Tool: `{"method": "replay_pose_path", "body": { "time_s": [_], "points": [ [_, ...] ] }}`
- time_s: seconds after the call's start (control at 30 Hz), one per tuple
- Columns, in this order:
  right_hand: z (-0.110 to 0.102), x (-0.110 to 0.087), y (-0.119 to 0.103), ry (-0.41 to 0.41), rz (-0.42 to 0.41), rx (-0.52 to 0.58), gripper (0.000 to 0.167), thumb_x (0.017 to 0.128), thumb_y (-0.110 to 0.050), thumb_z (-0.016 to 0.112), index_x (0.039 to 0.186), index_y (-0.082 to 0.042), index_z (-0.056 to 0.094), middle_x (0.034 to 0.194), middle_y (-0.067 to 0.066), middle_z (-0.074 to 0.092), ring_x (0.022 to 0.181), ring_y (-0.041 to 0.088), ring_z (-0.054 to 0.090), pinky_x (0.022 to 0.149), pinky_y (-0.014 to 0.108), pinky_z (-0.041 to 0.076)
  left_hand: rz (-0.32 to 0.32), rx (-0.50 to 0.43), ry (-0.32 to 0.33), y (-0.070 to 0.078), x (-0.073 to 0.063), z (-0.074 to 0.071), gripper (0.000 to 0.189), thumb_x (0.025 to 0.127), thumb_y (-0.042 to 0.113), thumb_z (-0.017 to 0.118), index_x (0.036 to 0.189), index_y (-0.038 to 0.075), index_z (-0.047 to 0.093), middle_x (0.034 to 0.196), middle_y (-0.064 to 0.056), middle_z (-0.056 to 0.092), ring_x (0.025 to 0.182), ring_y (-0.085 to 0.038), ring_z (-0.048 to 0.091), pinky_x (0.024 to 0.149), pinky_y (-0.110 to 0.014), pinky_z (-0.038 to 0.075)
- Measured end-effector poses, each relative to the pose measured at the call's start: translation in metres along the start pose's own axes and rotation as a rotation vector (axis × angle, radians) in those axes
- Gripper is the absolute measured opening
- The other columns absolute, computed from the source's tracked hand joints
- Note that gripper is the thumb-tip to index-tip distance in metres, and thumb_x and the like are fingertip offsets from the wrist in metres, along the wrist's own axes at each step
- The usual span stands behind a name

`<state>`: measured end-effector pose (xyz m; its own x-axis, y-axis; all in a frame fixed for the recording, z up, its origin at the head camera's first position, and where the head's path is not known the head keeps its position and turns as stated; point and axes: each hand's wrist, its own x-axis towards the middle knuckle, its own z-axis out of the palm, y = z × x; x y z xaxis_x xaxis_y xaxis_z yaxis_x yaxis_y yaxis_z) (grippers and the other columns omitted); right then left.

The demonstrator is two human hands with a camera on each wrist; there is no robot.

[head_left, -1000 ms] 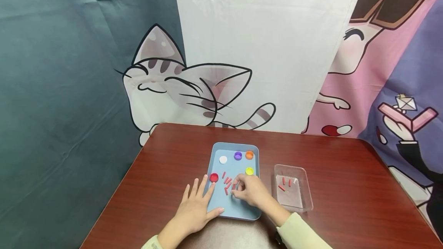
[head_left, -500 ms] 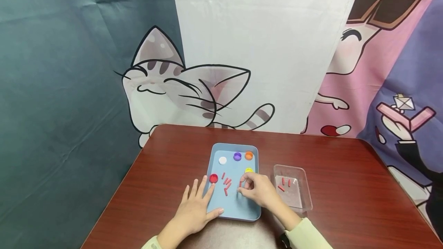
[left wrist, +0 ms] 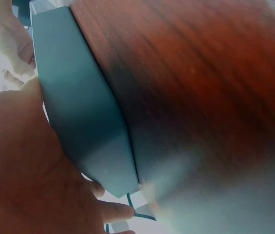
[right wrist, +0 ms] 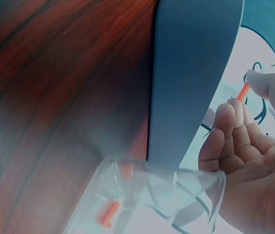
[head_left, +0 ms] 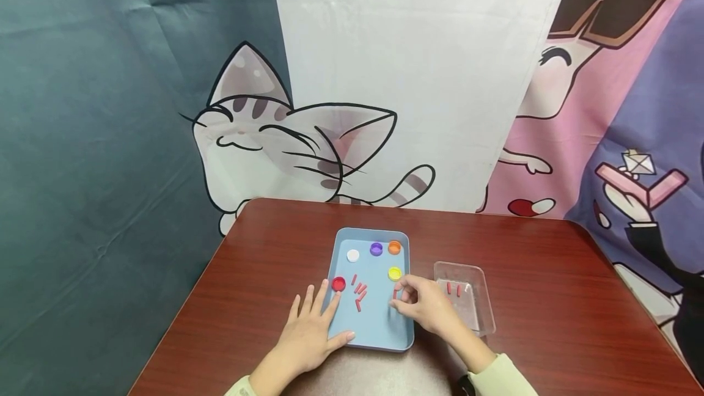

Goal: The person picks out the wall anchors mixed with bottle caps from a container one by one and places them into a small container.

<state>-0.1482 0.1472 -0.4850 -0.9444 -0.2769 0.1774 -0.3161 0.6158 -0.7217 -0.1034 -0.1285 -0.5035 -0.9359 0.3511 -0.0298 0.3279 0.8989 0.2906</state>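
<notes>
My right hand (head_left: 426, 305) pinches a small red stick (right wrist: 244, 91) between thumb and fingertips. It is over the right side of the blue tray (head_left: 379, 330), near the yellow cap (head_left: 395, 274). Several more red sticks (head_left: 361, 289) lie loose in the middle of the tray. My left hand (head_left: 305, 330) rests at the tray's left edge, fingers spread, fingertips close to the red cap (head_left: 338, 284). To the right, partly behind my right hand, stands a clear plastic box (head_left: 486, 298); two red sticks (head_left: 459, 290) show inside it.
At the tray's far end sit a white cap (head_left: 353, 255), a purple cap (head_left: 376, 249) and an orange cap (head_left: 394, 247). Everything stands on a reddish-brown wooden table (head_left: 264, 255). A printed cloth (head_left: 440, 78) hangs behind the table.
Holding the red stick, my right hand has moved right across the tray, away from the loose sticks. It now covers one stick seen earlier in the clear box. The left hand has stayed put.
</notes>
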Motion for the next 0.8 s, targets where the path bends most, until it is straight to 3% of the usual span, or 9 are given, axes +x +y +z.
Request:
{"method": "replay_pose_path", "body": {
  "time_s": [0.43,0.8],
  "points": [
    [-0.018,-0.009,0.009,0.019,-0.011,-0.046,0.021,0.079,-0.016,0.086,0.089,-0.016,0.067,0.071,-0.012,0.054,0.063,0.0,0.05,0.06,0.021,0.045,-0.006,-0.005,-0.007,0.0,-0.001,0.0,0.083,0.096,0.07,0.047,0.158,0.015,0.038,0.168,-0.017,0.017,0.151,-0.048,0.019,0.117,-0.068,0.016],
    [-0.04,-0.017,0.014,0.054,0.046,-0.071,0.02,0.081,-0.015,0.084,0.09,-0.018,0.067,0.073,-0.013,0.056,0.065,0.001,0.053,0.063,0.021,0.047,0.005,0.001,0.01,0.0,-0.001,-0.001,0.082,0.096,0.069,0.048,0.157,0.015,0.04,0.167,-0.017,0.019,0.15,-0.049,0.02,0.117,-0.068,0.017]
  ]
}}
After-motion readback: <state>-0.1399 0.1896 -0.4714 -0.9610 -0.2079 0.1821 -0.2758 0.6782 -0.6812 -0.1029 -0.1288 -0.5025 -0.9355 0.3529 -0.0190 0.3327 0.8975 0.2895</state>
